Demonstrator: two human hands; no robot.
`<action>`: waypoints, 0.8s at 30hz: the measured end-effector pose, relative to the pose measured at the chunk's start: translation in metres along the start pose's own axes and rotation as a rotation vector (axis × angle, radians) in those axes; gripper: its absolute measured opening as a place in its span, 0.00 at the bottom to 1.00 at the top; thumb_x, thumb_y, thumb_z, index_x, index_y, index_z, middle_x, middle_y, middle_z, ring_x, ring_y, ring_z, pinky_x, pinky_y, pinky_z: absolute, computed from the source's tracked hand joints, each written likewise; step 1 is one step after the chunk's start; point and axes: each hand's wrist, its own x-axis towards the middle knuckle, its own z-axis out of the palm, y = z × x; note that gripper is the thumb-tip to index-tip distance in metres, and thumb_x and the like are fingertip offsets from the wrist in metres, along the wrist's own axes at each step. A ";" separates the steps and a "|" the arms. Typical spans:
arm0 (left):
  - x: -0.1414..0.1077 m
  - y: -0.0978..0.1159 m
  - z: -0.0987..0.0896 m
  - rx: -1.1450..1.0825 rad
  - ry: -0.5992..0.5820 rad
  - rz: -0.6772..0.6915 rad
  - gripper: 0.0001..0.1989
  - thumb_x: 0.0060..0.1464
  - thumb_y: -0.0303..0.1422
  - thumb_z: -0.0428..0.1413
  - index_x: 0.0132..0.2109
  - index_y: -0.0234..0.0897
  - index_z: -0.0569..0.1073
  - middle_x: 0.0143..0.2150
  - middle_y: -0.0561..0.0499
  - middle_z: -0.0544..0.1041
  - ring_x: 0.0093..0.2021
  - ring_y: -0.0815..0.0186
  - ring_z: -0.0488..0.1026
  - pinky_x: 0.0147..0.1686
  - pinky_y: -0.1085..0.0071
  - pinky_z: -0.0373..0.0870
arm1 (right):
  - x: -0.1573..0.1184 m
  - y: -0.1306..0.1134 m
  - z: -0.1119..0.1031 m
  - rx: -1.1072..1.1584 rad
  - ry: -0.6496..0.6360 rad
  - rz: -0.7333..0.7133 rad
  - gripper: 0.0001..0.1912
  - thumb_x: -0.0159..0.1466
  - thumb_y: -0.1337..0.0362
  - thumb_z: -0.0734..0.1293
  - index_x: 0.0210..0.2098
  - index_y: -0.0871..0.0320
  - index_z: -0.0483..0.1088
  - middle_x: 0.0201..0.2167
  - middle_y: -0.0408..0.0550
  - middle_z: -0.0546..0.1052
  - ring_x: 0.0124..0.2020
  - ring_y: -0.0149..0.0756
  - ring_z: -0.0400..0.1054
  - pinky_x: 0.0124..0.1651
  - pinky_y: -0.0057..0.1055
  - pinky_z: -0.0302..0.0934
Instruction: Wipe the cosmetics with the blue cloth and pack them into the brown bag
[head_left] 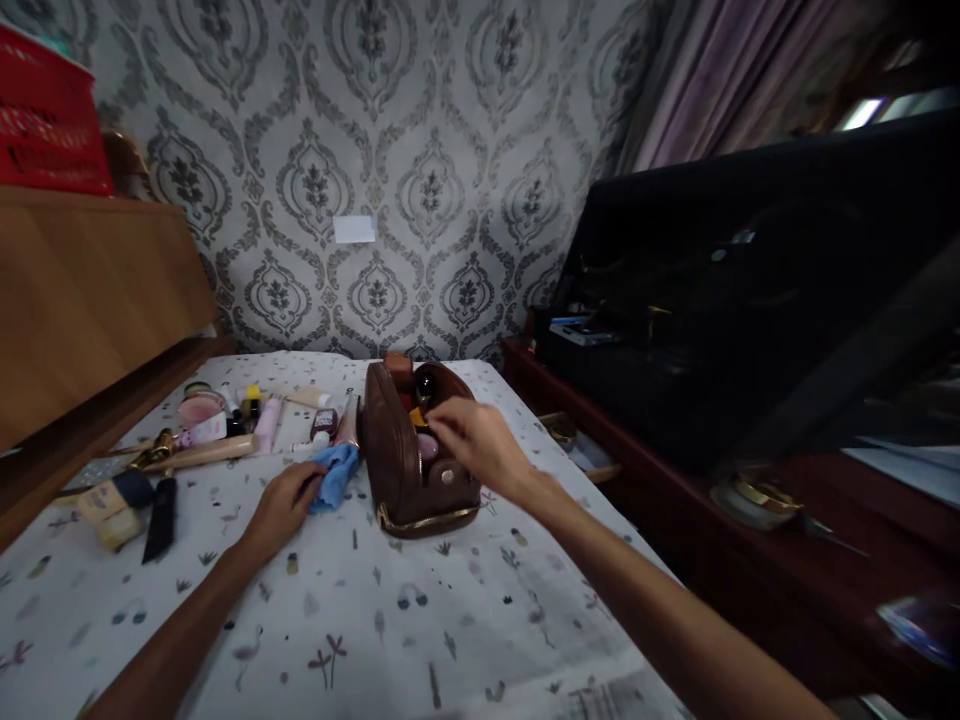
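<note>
An open brown bag (394,455) with a gold zipper stands on the patterned sheet (360,600). Inside it show a dark round-topped item (424,384), something yellow and a pinkish item (427,446). My right hand (476,440) is over the bag's right side, fingers bent together at its opening; whether they hold anything is too small to tell. Left of the bag, my left hand (285,505) has its fingers closed on a blue cloth (335,478) that lies on the sheet.
Many cosmetics lie at the left, among them a pink tube (268,425), a black tube (160,520) and a beige-and-navy item (112,497). A wooden board (97,300) borders the left side. At the right stands a dark red surface (675,510) with a large black panel (720,280).
</note>
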 end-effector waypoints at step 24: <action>-0.006 -0.006 0.006 -0.002 -0.030 0.127 0.13 0.65 0.37 0.47 0.48 0.41 0.74 0.46 0.47 0.77 0.47 0.60 0.75 0.49 0.63 0.73 | 0.035 -0.044 0.034 -0.099 0.037 -0.431 0.13 0.71 0.69 0.57 0.40 0.59 0.74 0.36 0.49 0.77 0.38 0.34 0.71 0.41 0.27 0.65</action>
